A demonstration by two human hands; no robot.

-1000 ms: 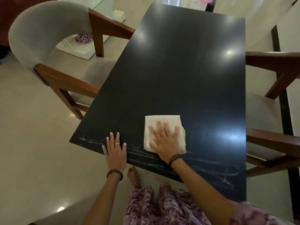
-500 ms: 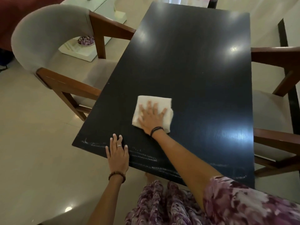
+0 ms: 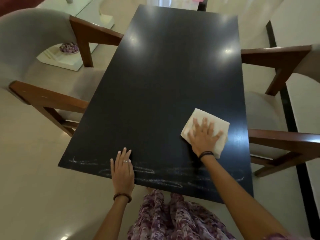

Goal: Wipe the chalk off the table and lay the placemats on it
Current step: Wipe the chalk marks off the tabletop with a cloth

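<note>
Head view: right hand (image 3: 204,135) flat, fingers spread, pressing folded white cloth (image 3: 219,125) onto black bench (image 3: 164,84), near right edge. Left hand (image 3: 123,170) flat, fingers straight and together, resting on near edge over chalk smears (image 3: 155,179). Chalk runs along near edge only. Placemats not visible. Armchair (image 3: 31,49) at left.

you get one view only, a wide-angle camera on the person's head, looking forward and steeply down along the dark worktop (image 3: 155,101) from its near short edge. it sits close above that edge; the worktop's far end recedes toward the frame's top.
</note>
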